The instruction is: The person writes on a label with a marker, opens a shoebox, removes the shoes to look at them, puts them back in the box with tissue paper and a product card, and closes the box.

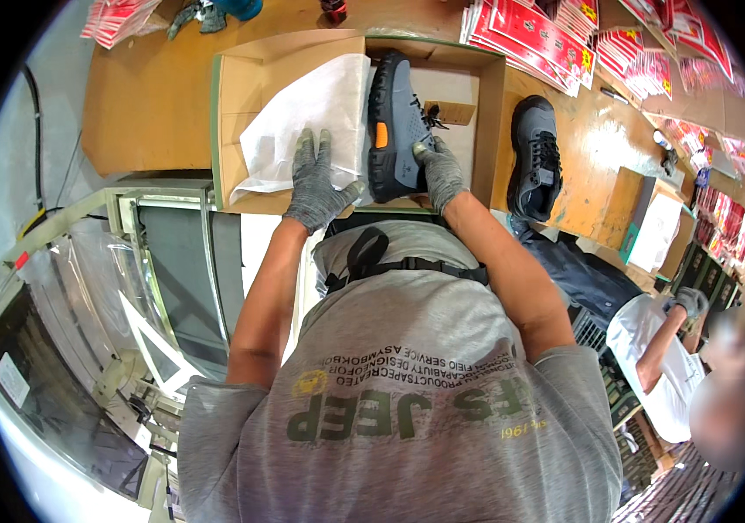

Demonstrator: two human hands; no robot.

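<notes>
An opened shoebox (492,122) lies in front of me on the wooden table. Inside it, a grey shoe (400,122) with a black sole and an orange patch rests on its side. My right hand (442,172), in a grey knit glove, is at the shoe's near end, thumb against its upper; the other fingers point down and are partly hidden. White tissue paper (285,131) spreads over the left part of the box. On it lies my gloved left hand (315,179), fingers stretched out and thumb spread. A second grey shoe (534,157) stands upright right of the box.
Stacks of red printed cards (534,39) cover the table's far right. Another opened box (662,228) with white paper sits further right, near a person in a white shirt (651,357). A framed machine (85,288) stands at my left. Gloves (198,17) lie at the far left.
</notes>
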